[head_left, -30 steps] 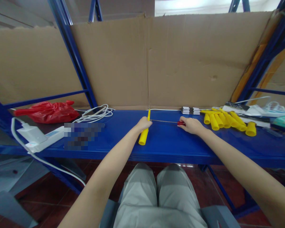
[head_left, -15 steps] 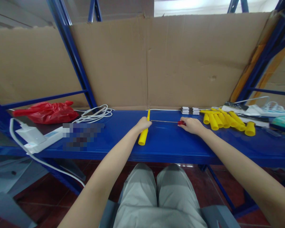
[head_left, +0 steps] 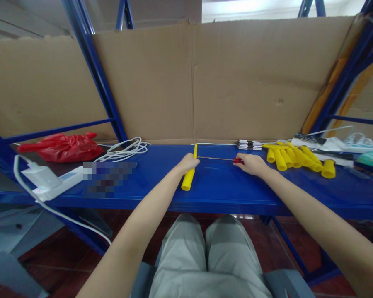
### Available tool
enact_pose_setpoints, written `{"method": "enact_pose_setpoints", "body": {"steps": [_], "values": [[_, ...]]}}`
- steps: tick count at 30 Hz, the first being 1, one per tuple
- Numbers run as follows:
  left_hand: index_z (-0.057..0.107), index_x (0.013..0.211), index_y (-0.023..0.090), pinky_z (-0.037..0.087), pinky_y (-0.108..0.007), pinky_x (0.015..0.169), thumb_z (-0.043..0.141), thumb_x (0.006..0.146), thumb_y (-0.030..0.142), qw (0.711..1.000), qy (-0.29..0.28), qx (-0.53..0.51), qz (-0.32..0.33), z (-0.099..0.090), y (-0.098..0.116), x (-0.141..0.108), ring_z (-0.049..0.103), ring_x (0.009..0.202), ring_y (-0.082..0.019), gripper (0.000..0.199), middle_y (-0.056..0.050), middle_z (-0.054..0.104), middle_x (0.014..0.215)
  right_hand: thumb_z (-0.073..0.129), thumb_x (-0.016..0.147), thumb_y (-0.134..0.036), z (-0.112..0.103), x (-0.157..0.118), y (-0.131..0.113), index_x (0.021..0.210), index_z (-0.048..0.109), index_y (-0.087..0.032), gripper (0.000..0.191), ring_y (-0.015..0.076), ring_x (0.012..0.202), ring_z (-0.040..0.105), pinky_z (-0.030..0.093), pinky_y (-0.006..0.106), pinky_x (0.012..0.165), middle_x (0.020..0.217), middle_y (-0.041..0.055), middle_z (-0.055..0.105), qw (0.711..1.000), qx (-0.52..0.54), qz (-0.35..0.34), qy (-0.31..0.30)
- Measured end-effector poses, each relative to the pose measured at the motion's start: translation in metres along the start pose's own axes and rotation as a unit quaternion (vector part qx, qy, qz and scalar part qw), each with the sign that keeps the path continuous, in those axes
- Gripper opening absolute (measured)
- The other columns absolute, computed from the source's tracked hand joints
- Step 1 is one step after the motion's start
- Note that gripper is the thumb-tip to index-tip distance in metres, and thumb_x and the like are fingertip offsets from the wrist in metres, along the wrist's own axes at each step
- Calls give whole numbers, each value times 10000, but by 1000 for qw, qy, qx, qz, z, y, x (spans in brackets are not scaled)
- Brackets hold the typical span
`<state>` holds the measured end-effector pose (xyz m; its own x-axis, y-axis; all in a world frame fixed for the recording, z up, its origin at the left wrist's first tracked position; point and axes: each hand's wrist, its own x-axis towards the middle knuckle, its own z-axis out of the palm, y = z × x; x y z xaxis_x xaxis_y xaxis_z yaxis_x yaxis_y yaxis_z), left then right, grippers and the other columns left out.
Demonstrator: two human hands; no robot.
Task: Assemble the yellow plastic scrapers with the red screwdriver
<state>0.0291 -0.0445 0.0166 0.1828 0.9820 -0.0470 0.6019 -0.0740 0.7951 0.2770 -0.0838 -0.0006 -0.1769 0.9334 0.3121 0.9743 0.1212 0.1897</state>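
My left hand (head_left: 189,163) is wrapped round a yellow plastic handle (head_left: 188,179), whose wide hollow-looking end points toward me and whose narrow end points to the back of the table. In my right hand (head_left: 250,163) is a screwdriver (head_left: 216,158) with a red handle, held level. Its long thin metal shaft runs left, and the tip meets the side of the yellow handle at my left fingers. My fingers hide exactly where the tip sits.
Several more yellow handles (head_left: 287,159) lie in a group at the right. Behind them is a stack of white and black pieces (head_left: 249,145). At left are a red plastic bag (head_left: 68,147), coiled white cable (head_left: 127,150) and a power strip (head_left: 60,184). Cardboard (head_left: 251,78) stands along the back.
Both hands, the yellow handle and the screwdriver keep nearly the same positions. Only a very slight shift of the whole view shows.
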Motion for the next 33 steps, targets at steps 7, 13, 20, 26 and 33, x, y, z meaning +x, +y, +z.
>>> {"method": "enact_pose_setpoints", "body": {"steps": [7, 13, 20, 26, 33], "values": [[500, 716, 136, 389, -241, 426, 479, 695, 36, 998, -5, -53, -15, -1, -1, 2, 422, 335, -105, 104, 57, 396, 427, 429, 876, -381, 1, -1, 0, 993, 551, -194, 252, 221, 821, 631, 403, 281, 628, 956, 87, 679, 1000, 11, -13, 2], [506, 709, 136, 396, -243, 433, 474, 686, 34, 998, 2, -68, -17, -1, -5, 7, 419, 339, -104, 109, 59, 387, 422, 338, 918, -362, 2, 0, -2, 992, 570, -147, 325, 209, 853, 622, 427, 275, 706, 949, 122, 661, 997, 57, -53, -23], [514, 724, 134, 370, -219, 423, 477, 709, 21, 999, 22, -45, 9, -1, -5, 7, 409, 335, -88, 119, 61, 395, 440, 427, 881, -357, -2, -1, -2, 992, 553, -174, 249, 238, 844, 619, 420, 299, 671, 955, 111, 659, 999, 12, -51, -1], [531, 739, 129, 378, -224, 439, 484, 712, 32, 999, 29, -16, 21, -2, -7, 10, 432, 345, -100, 112, 53, 413, 445, 350, 909, -364, -2, 0, -4, 1027, 552, -164, 308, 222, 870, 623, 434, 295, 705, 993, 120, 663, 996, 72, -39, -20], [528, 727, 131, 371, -221, 437, 502, 706, 34, 999, 24, -14, 20, -2, -8, 9, 431, 346, -100, 103, 53, 409, 439, 433, 875, -329, 0, 1, -1, 941, 557, -177, 207, 215, 846, 614, 426, 282, 707, 948, 105, 653, 996, 57, -66, 12]]}}
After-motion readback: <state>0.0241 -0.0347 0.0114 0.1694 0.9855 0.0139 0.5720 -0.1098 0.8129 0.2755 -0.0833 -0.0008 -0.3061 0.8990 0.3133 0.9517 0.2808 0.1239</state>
